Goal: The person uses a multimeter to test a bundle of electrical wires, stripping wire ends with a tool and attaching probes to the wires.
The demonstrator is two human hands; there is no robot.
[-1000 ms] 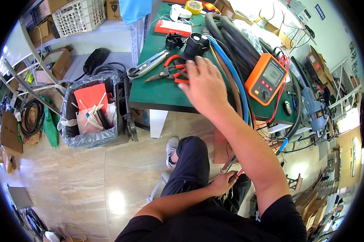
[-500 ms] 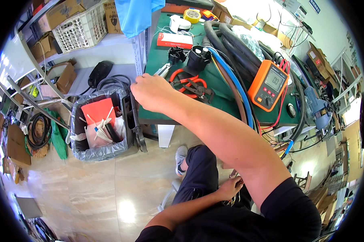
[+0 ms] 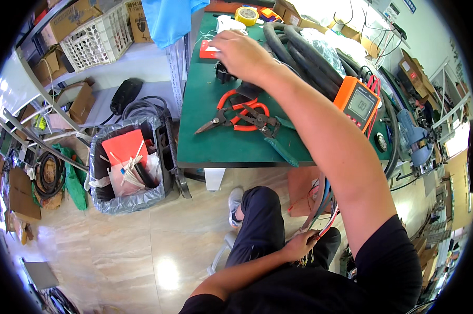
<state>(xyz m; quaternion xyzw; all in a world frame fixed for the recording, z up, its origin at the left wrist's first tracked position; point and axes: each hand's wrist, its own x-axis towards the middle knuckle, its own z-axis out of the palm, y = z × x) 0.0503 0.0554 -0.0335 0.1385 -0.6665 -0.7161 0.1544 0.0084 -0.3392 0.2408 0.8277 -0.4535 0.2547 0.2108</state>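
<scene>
Well, the largest thing here is the green-topped bench (image 3: pixel 236 149), with the thick black rubber cables (image 3: pixel 312 57) looped across its far right part. Off its left side stands the dark bin lined with a grey plastic bag (image 3: pixel 126 205). The orange meter with a grey screen (image 3: pixel 358 103) rests near the right edge, its lower part cut off by the right forearm.

The right hand (image 3: pixel 244 57) reaches over the far left part of the bench with bent fingers; they are turned away, so I cannot tell how far open its grip is or whether it has hold of anything. The left hand (image 3: pixel 299 246) is low by the lap, its grip closed around the thin multicoloured wires (image 3: pixel 329 222), which run up from it toward the bench's near edge.

The orange-handled shears with pointed blades (image 3: pixel 226 116) overlap the teal-handled metal pliers (image 3: pixel 274 144), nearer the body than the right hand. The red-and-white box (image 3: pixel 207 52) lies beside that hand's fingertips, partly covered.
</scene>
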